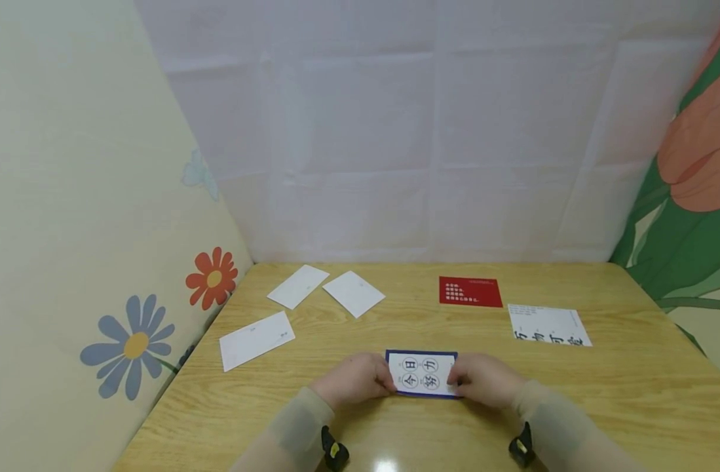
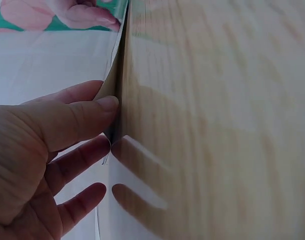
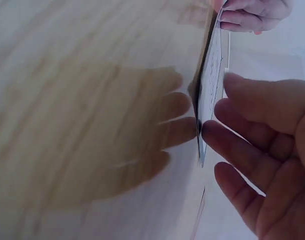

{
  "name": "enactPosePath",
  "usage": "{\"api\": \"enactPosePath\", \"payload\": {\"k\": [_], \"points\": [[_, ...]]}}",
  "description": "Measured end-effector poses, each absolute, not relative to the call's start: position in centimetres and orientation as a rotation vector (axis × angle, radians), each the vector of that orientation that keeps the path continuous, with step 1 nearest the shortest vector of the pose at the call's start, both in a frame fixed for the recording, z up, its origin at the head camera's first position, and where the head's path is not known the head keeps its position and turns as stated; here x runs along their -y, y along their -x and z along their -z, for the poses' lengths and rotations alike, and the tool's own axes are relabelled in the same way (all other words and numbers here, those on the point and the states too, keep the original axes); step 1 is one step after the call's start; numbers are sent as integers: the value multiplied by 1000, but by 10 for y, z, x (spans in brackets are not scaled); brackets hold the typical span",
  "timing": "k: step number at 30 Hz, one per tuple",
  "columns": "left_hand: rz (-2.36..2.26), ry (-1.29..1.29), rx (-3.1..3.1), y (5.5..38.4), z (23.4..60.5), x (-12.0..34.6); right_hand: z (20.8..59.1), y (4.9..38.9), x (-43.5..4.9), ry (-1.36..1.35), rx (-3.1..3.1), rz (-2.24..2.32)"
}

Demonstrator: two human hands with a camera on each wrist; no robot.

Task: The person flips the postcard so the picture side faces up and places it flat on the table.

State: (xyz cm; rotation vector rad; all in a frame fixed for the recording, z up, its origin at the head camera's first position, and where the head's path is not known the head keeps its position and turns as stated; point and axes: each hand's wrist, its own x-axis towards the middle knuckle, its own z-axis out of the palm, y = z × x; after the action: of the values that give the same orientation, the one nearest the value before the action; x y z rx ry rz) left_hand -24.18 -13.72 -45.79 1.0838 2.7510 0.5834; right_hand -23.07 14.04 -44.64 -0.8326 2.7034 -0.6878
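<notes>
A small white card with blue along its long sides (image 1: 423, 373) lies between both hands near the front of the table. Printed characters in circles show on its upper face. My left hand (image 1: 360, 380) pinches its left end, and in the left wrist view the thumb (image 2: 108, 103) lies at its edge, where the card bends up from the tabletop. At the right end, my right hand (image 1: 486, 380) grips with curled fingers. In the right wrist view a fingertip (image 3: 208, 129) meets the edge of the card (image 3: 211, 85), the thumb close over its face.
Three white cards lie at the left: one nearer (image 1: 256, 339), one at the back (image 1: 299, 286), one beside it (image 1: 354, 294). To the right are a red card (image 1: 470, 292) and a white card with large characters (image 1: 548, 326). A white cloth (image 1: 360, 144) hangs behind the wooden table (image 1: 395, 314).
</notes>
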Motion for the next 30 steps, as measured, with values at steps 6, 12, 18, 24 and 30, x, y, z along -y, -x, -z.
{"api": "enactPosePath", "payload": {"k": [6,12,18,24,30], "points": [[-568,-1094,-2742,242,458,137,445,230,-139,958,-2709,553],[-558,-1139,-2713,242,457,135,443,224,-140,1135,-2677,358],[-532,-1101,-2701,242,457,135,442,219,-137,1103,-2681,303],[-513,-1049,-2677,242,454,137,446,218,-138,1077,-2694,292],[-616,-1041,-2692,241,452,144,448,216,-150,1030,-2698,344]]}}
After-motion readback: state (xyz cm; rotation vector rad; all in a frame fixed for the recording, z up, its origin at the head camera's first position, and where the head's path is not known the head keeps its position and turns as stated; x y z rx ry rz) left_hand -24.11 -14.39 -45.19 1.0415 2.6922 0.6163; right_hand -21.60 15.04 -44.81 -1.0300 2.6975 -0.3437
